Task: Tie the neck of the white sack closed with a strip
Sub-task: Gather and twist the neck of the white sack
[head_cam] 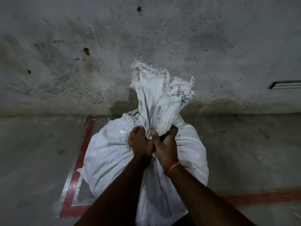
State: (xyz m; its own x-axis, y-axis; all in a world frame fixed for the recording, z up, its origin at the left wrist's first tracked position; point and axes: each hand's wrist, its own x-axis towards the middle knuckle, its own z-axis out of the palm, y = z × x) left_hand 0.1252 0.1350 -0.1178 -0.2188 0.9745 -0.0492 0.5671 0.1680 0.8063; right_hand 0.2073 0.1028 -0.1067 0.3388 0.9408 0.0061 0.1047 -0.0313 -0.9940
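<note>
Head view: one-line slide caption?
Both hands, left hand and right hand, clench the gathered neck of a full white sack on concrete floor.

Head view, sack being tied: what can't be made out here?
- Strip: not visible; if one is around the neck, the left hand and right hand cover it.
- Any knot: hidden inside the two grips.
- Contents of the white sack: hidden by its fabric.
- Sack's base: cut off by the bottom edge and crossed by the forearms.
- Green print near the neck: too small to read.
</note>
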